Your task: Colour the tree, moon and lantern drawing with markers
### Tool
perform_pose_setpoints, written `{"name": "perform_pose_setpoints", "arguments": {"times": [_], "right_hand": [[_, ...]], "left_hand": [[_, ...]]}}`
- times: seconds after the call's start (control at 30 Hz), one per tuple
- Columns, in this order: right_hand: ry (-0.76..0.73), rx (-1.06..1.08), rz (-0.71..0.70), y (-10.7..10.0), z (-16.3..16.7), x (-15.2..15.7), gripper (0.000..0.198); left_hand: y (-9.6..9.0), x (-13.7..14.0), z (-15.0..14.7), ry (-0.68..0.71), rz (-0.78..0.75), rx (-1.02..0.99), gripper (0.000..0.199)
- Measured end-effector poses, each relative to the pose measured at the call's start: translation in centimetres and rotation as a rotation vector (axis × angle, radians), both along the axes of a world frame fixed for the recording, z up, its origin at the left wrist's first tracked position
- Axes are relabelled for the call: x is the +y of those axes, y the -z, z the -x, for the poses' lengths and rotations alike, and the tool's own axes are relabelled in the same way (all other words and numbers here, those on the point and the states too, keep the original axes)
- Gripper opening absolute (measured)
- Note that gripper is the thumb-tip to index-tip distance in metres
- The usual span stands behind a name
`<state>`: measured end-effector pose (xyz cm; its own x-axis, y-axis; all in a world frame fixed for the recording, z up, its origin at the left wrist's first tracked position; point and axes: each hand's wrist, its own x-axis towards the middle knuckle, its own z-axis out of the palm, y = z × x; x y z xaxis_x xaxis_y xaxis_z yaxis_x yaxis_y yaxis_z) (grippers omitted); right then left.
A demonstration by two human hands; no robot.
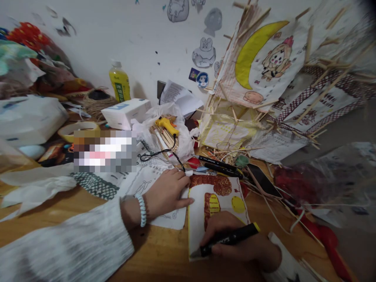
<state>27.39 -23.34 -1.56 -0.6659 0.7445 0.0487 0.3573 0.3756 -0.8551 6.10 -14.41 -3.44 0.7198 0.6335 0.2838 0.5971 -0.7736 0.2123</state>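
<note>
My right hand [241, 250] grips a black marker [232, 238] with a yellow end, its tip pointing down-left at the lower edge of a colored drawing [197, 219]. That sheet carries brown and yellow shapes and has a yellow border along its left side. My left hand [169, 190] lies flat, thumb stretched to the drawing's left edge and fingers apart from any tool. Under it is a white sheet with line sketches [176, 221]. A pale coiled band [141, 211] circles my left wrist.
Behind the drawing lie black markers [220, 166] and a phone [263, 180]. A yellow glue gun [167, 126] rests on sticks in a plastic bag, its black cord trailing forward. Stick-and-paper lanterns [264, 58] stand at right. A yellow drink bottle [120, 82] and white box [127, 113] stand back left.
</note>
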Motion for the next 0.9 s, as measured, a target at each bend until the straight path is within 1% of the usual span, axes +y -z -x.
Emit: {"name": "perform_pose_setpoints", "arguments": {"times": [0.17, 0.33, 0.57, 0.67, 0.73, 0.9], "right_hand": [[0.005, 0.011, 0.000, -0.15, 0.07, 0.04, 0.039], [-0.051, 0.050, -0.016, -0.03, 0.04, 0.16, 0.036], [-0.034, 0.041, 0.005, -0.14, 0.06, 0.10, 0.037], [0.002, 0.019, 0.019, -0.01, 0.00, 0.04, 0.038], [-0.007, 0.000, 0.018, 0.13, -0.08, 0.03, 0.039], [0.010, -0.015, 0.035, 0.23, -0.19, 0.08, 0.035]], "left_hand": [[0.06, 0.00, -0.01, -0.006, -0.001, 0.004, 0.035], [0.00, -0.06, 0.00, -0.007, 0.011, 0.032, 0.036], [-0.01, 0.00, -0.05, -0.007, -0.008, 0.030, 0.036], [-0.01, -0.01, -0.06, -0.013, 0.001, 0.042, 0.036], [-0.03, -0.04, -0.05, -0.015, 0.012, 0.046, 0.037], [0.01, -0.01, -0.04, -0.010, 0.016, 0.028, 0.037]]}}
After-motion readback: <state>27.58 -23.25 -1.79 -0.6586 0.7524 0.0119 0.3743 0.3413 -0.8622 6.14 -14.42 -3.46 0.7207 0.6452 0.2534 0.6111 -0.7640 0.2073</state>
